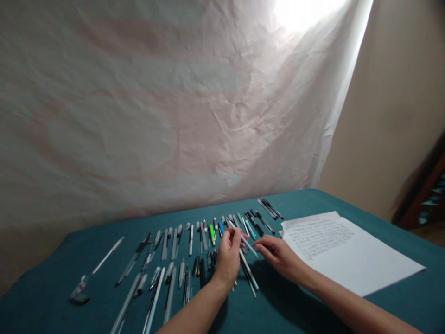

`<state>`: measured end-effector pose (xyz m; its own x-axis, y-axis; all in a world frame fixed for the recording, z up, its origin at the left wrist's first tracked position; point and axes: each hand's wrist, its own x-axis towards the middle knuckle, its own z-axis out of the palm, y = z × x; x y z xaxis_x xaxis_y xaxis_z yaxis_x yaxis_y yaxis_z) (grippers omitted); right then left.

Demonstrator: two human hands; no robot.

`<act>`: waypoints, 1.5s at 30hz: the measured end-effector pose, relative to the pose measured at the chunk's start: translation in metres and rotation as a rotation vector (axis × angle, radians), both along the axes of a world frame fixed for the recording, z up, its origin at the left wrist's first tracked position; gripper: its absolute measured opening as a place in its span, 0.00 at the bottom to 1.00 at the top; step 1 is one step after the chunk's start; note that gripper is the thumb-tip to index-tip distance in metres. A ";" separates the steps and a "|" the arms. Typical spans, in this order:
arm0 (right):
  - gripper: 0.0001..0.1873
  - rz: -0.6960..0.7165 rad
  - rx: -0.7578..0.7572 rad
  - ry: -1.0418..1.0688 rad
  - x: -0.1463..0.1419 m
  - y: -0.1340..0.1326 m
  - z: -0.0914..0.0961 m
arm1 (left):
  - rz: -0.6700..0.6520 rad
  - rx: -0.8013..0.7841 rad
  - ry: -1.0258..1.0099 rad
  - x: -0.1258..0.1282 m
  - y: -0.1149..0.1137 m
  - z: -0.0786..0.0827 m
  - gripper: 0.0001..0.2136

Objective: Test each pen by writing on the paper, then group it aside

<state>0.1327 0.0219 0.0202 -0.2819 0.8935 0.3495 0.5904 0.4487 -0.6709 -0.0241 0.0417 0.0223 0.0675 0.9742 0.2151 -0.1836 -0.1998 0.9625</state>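
My left hand (228, 256) is closed in a pinch on a white pen (243, 239), held a little above the teal tablecloth (347, 204). The pen slants from upper left to lower right, and its lower end reaches my right hand (280, 255). My right hand lies low over the cloth beside the pen's tip, fingers bent toward it; whether they grip it I cannot tell. Several pens (194, 236) lie in rows on the cloth around and under both hands.
White sheets of paper (344, 253) with handwriting lie on the right of the table. A crumpled white sheet (174, 116) hangs behind the table. A long white pen (107, 255) and a small dark object (79, 297) lie at the far left. Dark wooden furniture (424, 195) stands at right.
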 end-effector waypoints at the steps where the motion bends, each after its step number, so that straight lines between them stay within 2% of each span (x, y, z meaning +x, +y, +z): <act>1: 0.14 -0.001 0.011 -0.038 0.000 0.004 -0.003 | 0.019 0.000 0.007 -0.001 0.001 -0.001 0.15; 7: 0.16 0.050 0.067 -0.310 -0.011 0.014 -0.016 | 0.041 0.006 0.017 -0.002 0.002 -0.009 0.16; 11: 0.19 0.024 0.109 -0.433 -0.014 0.014 -0.018 | 0.030 -0.003 0.007 -0.002 0.002 -0.012 0.15; 24: 0.11 0.017 0.241 -0.532 -0.006 0.007 -0.018 | -0.016 0.023 0.070 0.000 0.001 -0.018 0.14; 29: 0.11 -0.006 0.205 -0.582 -0.004 0.006 -0.017 | -0.019 0.044 0.121 0.000 0.000 -0.017 0.12; 34: 0.13 -0.066 0.169 -0.593 -0.004 0.005 -0.020 | -0.043 0.123 0.175 0.001 -0.008 -0.007 0.11; 38: 0.14 -0.097 0.116 -0.442 0.003 0.009 -0.012 | -0.088 0.163 0.239 0.003 -0.017 0.000 0.11; 42: 0.09 -0.076 0.039 -0.022 0.017 0.013 0.014 | -0.120 0.201 0.341 0.003 -0.025 0.004 0.10; 45: 0.10 -0.064 -0.102 0.347 0.023 0.012 0.037 | -0.129 0.248 0.415 0.004 -0.028 0.005 0.10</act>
